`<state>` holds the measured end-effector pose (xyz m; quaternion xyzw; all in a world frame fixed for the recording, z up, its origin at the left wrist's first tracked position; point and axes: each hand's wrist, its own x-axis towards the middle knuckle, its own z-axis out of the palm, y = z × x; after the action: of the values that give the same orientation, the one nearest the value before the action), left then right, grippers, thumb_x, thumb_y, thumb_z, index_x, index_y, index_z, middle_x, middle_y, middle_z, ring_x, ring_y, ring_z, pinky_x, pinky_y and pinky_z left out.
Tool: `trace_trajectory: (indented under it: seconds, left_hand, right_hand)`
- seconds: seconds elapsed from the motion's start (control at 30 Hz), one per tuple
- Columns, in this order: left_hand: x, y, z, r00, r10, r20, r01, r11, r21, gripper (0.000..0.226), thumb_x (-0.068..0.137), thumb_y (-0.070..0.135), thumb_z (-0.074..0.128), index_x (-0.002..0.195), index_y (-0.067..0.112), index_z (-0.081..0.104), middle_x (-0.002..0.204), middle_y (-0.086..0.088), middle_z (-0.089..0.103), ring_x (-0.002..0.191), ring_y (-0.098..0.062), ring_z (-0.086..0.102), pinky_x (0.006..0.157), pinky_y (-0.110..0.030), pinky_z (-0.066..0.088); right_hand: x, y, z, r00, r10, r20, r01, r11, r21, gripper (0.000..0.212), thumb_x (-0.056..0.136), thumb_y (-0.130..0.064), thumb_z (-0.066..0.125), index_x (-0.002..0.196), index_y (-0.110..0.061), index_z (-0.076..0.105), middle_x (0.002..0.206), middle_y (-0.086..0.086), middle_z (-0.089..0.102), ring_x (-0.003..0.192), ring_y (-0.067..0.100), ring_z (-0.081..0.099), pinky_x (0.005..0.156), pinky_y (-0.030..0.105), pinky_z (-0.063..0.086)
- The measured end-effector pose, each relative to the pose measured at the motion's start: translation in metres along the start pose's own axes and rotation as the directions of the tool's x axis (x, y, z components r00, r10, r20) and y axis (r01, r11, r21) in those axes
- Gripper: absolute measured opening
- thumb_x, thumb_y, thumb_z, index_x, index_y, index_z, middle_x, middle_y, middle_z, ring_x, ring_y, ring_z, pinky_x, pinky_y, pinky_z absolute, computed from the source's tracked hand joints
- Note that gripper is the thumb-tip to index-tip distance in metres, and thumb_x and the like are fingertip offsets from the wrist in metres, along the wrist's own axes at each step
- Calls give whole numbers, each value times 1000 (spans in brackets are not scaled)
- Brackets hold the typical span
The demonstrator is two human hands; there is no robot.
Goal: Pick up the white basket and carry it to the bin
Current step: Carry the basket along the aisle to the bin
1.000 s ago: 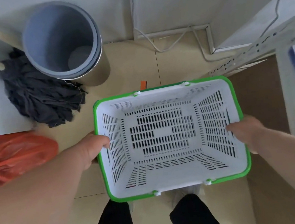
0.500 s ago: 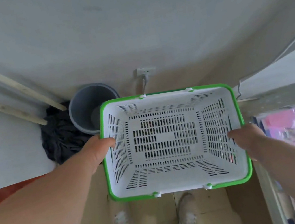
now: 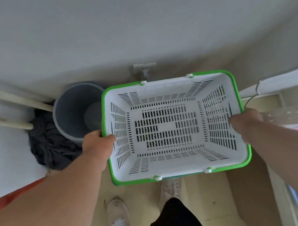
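The white basket [image 3: 172,162] with a green rim and slotted walls hangs level in front of me, empty. My left hand [image 3: 96,148] grips its left rim, thumb inside the wall. My right hand [image 3: 247,124] grips the right rim the same way. The grey round bin [image 3: 71,112] stands on the floor by the wall, to the left of the basket and lower. The basket's left edge covers part of the bin's right side.
A dark mop head [image 3: 49,148] with two wooden poles [image 3: 8,98] lies left of the bin. A wall socket [image 3: 144,66] sits above the basket. A white ledge with a cable [image 3: 278,83] is at right. My feet [image 3: 119,218] stand on the beige tile floor.
The view has tilted up from the floor toward the wall. The basket, held in both hands throughout, now overlaps the bin's right side; my feet have shifted.
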<state>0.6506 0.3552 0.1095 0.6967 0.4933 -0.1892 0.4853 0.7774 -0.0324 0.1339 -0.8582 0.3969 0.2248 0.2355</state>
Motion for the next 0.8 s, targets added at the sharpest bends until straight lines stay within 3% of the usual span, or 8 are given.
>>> trace_trajectory:
  seconds: [0.13,0.2,0.3,0.4,0.53,0.6,0.7,0.8]
  left_hand:
    - [24,-8,26,1000,-6,-2,6,999,43,22,91,6,65,105,8,82,92,-13,79,87,-35,76,73,-42,63]
    - [33,-13,37,1000,8,-7,-7,997,74,23,92,5,64,106,9,81,86,-8,77,77,-29,72,65,-35,58]
    - [40,-17,48,997,65,-40,-57,984,171,15,95,7,62,93,15,75,74,-3,69,61,-19,61,52,-25,43]
    - [48,-16,56,995,97,-28,-86,961,264,12,95,12,63,86,13,71,74,-6,68,60,-20,61,50,-26,45]
    - [54,-9,66,997,71,-8,-64,940,335,17,94,16,64,86,2,68,79,-13,70,61,-27,59,51,-29,46]
    - [55,-7,72,999,50,21,-54,934,354,17,96,17,64,84,6,64,80,-12,68,63,-27,61,53,-31,48]
    - [61,-10,77,999,25,21,-31,933,360,13,95,17,64,93,6,69,87,-17,73,77,-37,72,69,-46,63]
    - [67,-15,78,1000,18,-1,-16,920,391,12,94,15,64,97,5,70,91,-16,74,80,-36,72,74,-48,64]
  right_hand:
    - [30,7,23,1000,-3,5,3,1000,14,24,93,-6,54,104,-24,66,78,5,63,64,24,57,62,33,52]
    - [41,13,33,999,-15,39,14,1000,9,22,95,-4,54,101,-22,65,75,2,60,64,22,55,66,35,51]
    - [56,23,50,997,-27,74,24,999,43,21,97,-3,57,104,-20,67,77,0,60,69,22,59,68,35,52]
    - [65,30,60,998,-16,60,12,998,69,24,96,-3,58,108,-21,69,81,-1,61,78,26,60,75,34,52]
    - [78,31,55,1000,0,24,-1,999,45,25,93,-1,59,103,-23,68,81,0,63,75,27,62,72,35,54]
    - [84,31,52,1000,1,1,-1,1000,3,24,91,-4,58,97,-25,68,80,1,65,72,28,64,68,36,56]
    - [90,31,56,1000,12,23,-12,1000,-17,22,92,-6,59,92,-26,67,76,-2,64,67,22,61,66,35,55]
    - [93,30,65,997,37,65,-35,999,-29,23,92,-6,61,92,-29,66,76,-4,63,69,24,62,69,39,59]
